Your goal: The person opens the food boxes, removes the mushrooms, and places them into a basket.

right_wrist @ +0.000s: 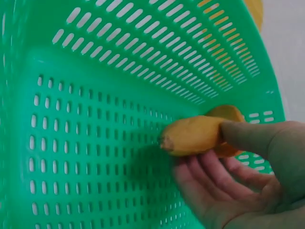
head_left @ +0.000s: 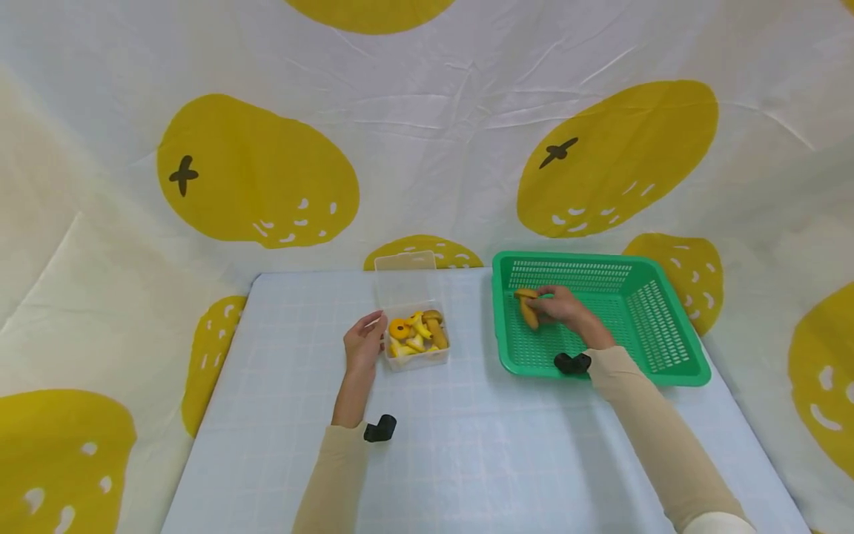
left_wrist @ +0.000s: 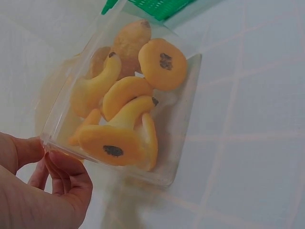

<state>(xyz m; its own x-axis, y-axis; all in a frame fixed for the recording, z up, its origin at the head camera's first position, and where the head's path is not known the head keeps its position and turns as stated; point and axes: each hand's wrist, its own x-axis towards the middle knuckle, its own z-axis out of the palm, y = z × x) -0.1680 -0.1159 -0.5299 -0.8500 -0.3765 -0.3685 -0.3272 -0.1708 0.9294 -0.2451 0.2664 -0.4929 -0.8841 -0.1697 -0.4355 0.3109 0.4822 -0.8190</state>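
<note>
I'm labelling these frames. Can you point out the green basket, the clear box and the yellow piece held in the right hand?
green slotted plastic basket (head_left: 674, 326): head view, bare right wall.
clear plastic box (head_left: 405, 277): head view, raised lid.
yellow mushroom-shaped piece (right_wrist: 193, 135): right wrist view, its stem.

Head: high, looking forward and down over the table (head_left: 467, 445).
Left wrist: close on clear box (left_wrist: 181, 119).
Right wrist: close inside green basket (right_wrist: 95, 143), at head view's 2 o'clock.
</note>
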